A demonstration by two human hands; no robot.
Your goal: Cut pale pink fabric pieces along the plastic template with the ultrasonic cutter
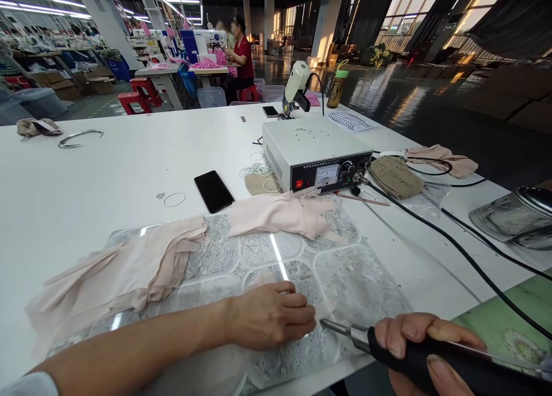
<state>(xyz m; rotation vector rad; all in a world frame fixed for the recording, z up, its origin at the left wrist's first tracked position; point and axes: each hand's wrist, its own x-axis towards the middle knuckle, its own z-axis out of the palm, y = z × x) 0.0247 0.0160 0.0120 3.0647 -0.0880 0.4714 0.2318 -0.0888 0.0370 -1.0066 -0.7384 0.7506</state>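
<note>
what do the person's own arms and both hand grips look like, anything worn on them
The left forearm is bare below a pale, whitish sleeve edge. Both are ordinary human hands: the left grip and the right grip wear no gloves, and no ring or watch shows. The right forearm is out of view, so its sleeve can't be told.

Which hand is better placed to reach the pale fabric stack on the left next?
Probably the left hand: it's nearer the fabric stack, though it seems closed on a fabric piece. The right hand is farther away and wrapped around a black-handled tool.
</note>
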